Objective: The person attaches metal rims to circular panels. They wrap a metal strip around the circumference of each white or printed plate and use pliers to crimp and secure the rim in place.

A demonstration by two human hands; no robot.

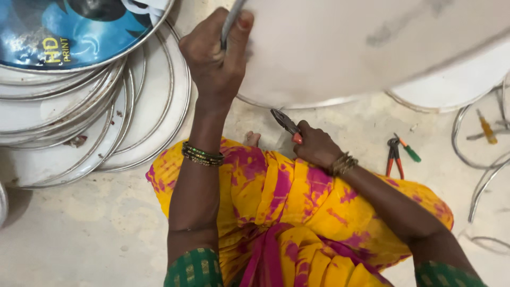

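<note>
— What are your hands on right now?

— Your left hand point(215, 56) has its fingers wrapped tight around the metal rim point(229, 21) of the big white drum disc point(361, 48), holding it tilted up off the floor in front of your knees. Your right hand point(317, 146) is closed on a pair of orange-handled pliers point(286, 124), whose nose points up at the disc's lower edge, just short of it.

— Which step does that look like?

— I'd judge you're working the rim with the pliers. The next move calls for a steady left grip, so the disc doesn't swing, and for the nose to meet the hoop squarely.

— Anything you can't make out?

— Whether the jaws of the pliers are parted or shut; they're too small and dark. The disc runs off the top of the frame, so its far rim is cut off. A stack of finished discs point(106, 111) lies to your left. A second pair of pliers point(393, 157), a green-handled screwdriver point(408, 149) and loose metal hoops point(478, 159) lie on the floor point(79, 228) to your right.
</note>
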